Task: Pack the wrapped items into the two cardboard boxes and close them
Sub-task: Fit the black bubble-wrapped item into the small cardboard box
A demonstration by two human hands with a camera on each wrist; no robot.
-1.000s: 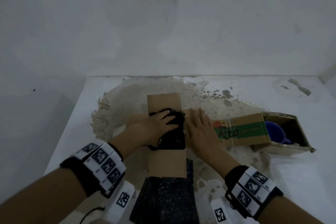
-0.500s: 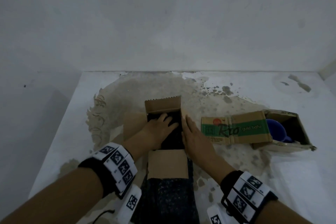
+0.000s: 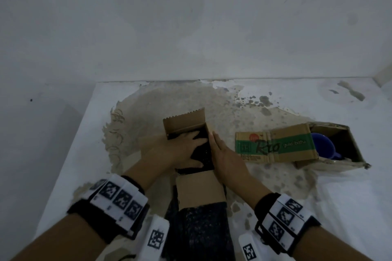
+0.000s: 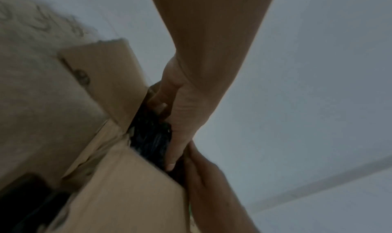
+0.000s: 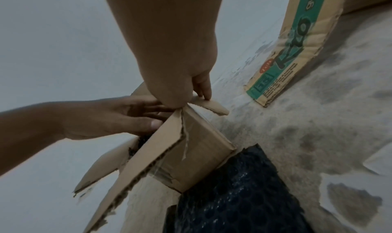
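Note:
A small cardboard box [image 3: 184, 122] stands mid-table with its flaps open and a black wrapped item [image 3: 202, 150] inside. My left hand [image 3: 178, 148] presses flat on that item with straight fingers; in the left wrist view the left hand [image 4: 180, 119] reaches into the box over the black item [image 4: 148, 136]. My right hand [image 3: 224, 154] lies edge-on along the box's right flap, fingers straight. In the right wrist view its fingertips [image 5: 204, 92] touch that flap. A second cardboard box [image 3: 352, 146] lies open at the right with a blue mug [image 3: 322, 146] inside.
The second box's green printed flap [image 3: 275, 144] lies flat between the two boxes. A sheet of black bubble wrap [image 3: 199, 231] lies at the near edge under the small box's near flap [image 3: 199, 188]. The white table [image 3: 63, 165] is stained; a wall stands behind.
The small box's far flap has risen from flat to upright. My right hand has turned from lying flat to edge-on, raising the right flap. The left hand stays pressing on the black item.

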